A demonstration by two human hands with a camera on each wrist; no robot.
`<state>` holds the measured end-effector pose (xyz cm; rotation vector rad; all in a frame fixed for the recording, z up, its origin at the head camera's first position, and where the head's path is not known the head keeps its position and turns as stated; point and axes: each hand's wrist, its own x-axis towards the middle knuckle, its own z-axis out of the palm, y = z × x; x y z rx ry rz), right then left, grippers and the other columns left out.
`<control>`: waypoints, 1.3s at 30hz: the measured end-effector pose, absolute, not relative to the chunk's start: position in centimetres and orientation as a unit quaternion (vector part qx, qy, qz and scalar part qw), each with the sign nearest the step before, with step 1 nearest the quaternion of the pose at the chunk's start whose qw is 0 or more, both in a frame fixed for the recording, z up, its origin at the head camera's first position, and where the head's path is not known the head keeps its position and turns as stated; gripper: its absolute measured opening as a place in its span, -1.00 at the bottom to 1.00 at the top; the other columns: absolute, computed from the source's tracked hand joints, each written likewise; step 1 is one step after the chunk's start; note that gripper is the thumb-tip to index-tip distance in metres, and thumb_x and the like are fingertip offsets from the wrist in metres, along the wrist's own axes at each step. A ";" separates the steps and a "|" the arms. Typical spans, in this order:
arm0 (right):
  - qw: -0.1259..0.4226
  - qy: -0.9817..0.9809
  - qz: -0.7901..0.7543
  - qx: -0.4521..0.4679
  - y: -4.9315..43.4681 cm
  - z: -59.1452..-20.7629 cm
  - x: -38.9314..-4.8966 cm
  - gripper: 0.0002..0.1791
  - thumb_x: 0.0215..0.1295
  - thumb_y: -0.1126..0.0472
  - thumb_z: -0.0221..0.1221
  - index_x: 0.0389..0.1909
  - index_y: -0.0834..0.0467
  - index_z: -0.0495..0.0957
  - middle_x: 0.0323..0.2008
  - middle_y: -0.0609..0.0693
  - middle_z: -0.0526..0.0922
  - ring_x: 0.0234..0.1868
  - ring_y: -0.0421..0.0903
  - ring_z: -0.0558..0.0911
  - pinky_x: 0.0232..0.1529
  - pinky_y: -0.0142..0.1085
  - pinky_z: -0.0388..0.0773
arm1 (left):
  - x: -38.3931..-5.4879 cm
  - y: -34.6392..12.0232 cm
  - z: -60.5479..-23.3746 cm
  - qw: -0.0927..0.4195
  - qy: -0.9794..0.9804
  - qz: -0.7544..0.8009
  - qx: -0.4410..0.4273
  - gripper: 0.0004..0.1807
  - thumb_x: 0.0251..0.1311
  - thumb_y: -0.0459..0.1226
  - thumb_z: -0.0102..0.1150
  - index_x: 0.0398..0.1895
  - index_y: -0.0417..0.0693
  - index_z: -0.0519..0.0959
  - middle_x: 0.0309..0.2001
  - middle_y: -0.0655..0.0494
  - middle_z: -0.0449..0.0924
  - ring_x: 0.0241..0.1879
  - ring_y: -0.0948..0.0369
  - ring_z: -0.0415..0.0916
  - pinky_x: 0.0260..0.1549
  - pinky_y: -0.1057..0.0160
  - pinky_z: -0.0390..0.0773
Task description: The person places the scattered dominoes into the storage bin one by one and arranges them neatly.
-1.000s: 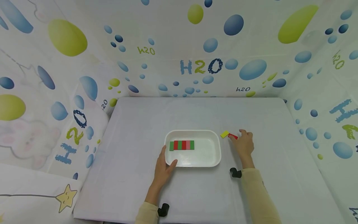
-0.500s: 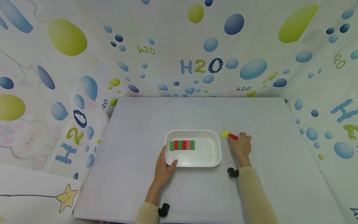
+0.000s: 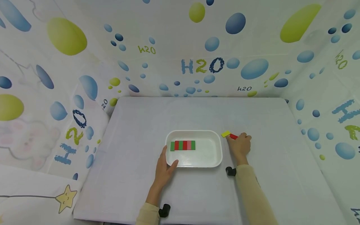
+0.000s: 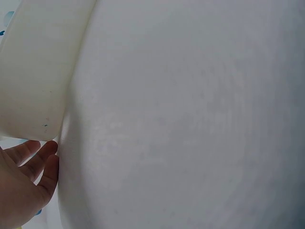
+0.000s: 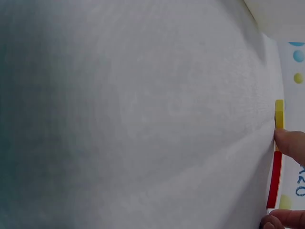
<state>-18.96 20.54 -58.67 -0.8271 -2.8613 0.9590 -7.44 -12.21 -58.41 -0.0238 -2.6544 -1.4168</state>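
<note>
In the head view my left hand (image 3: 164,168) rests against the left end of the white tray (image 3: 208,161), thumb by its near rim. In the left wrist view its fingertips (image 4: 52,148) touch the tray's outer side. My right hand (image 3: 239,146) is beside a red block (image 3: 233,136) on the table, right of the tray. A yellow block (image 3: 225,134) lies against the red one's left end. In the right wrist view the thumb is at the yellow block's (image 5: 279,112) near end, while the other fingers are by the red block's (image 5: 274,181) far end.
Inside the tray, a row of green, red and pink blocks (image 3: 182,145) lies side by side toward the left. White cloth covers the table (image 3: 135,125). Patterned sheets (image 3: 168,47) rise behind and at both sides. Black wrist cameras (image 3: 231,171) stick out from both sleeves.
My right hand has moved slightly left, its thumb shifting toward the yellow block and its raised fingers lowering to the red block's right end. The left hand and tray have stayed put.
</note>
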 end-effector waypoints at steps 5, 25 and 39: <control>0.016 -0.918 0.290 -0.269 20.2 -58.7 -19.0 -0.23 0.23 -0.10 0.22 0.14 0.49 0.30 0.02 0.41 0.34 -0.11 0.34 0.51 -0.11 0.12 0.51 | -7.5 -12.2 -58.6 0.075 -0.878 -0.472 -0.016 -0.12 0.21 -0.06 0.19 0.52 -0.15 0.04 0.39 -0.17 0.30 0.32 -0.09 0.29 0.25 -0.25 0.27; 0.034 -0.909 0.316 -0.270 20.3 -58.4 -18.7 -0.46 0.25 0.10 0.13 0.07 0.47 0.41 -0.01 0.41 0.44 -0.04 0.34 0.50 0.00 0.15 0.47 | -7.3 -12.1 -58.2 0.065 -0.876 -0.478 -0.007 -0.11 0.21 -0.05 0.18 0.52 -0.14 0.03 0.40 -0.18 0.29 0.33 -0.10 0.27 0.27 -0.26 0.25; 0.070 -0.870 0.410 -0.265 21.3 -58.4 -18.4 -0.43 0.15 0.25 0.17 0.17 0.46 0.40 0.11 0.42 0.33 0.01 0.36 0.47 0.07 0.15 0.49 | -7.3 -12.1 -58.4 0.057 -0.878 -0.474 0.003 -0.10 0.20 -0.02 0.18 0.53 -0.09 0.02 0.40 -0.16 0.28 0.32 -0.10 0.27 0.27 -0.26 0.25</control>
